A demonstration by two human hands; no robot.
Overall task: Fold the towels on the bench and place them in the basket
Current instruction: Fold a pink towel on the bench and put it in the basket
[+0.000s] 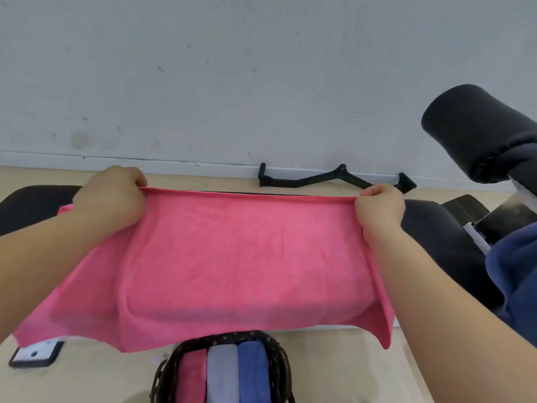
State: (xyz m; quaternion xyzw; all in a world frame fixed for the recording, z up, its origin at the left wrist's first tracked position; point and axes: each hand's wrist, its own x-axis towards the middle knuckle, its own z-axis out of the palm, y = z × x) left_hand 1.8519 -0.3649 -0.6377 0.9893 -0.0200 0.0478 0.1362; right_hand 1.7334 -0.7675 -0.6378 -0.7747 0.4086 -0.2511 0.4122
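A pink towel (232,263) lies spread wide over the black padded bench (436,228), its near edge hanging off the front. My left hand (112,193) grips the towel's far left corner. My right hand (379,207) pinches the far right corner. The far edge is stretched taut between them. Below, at the bottom centre, a dark patterned basket (279,359) holds three folded towels side by side: pink, white and blue. A dark blue towel (514,274) lies heaped on the bench at the right.
A black cable handle bar (334,178) lies on the floor against the white wall. The bench's round black roller pad (476,126) juts in at upper right. A bench foot plate (35,354) sits on the beige floor at lower left.
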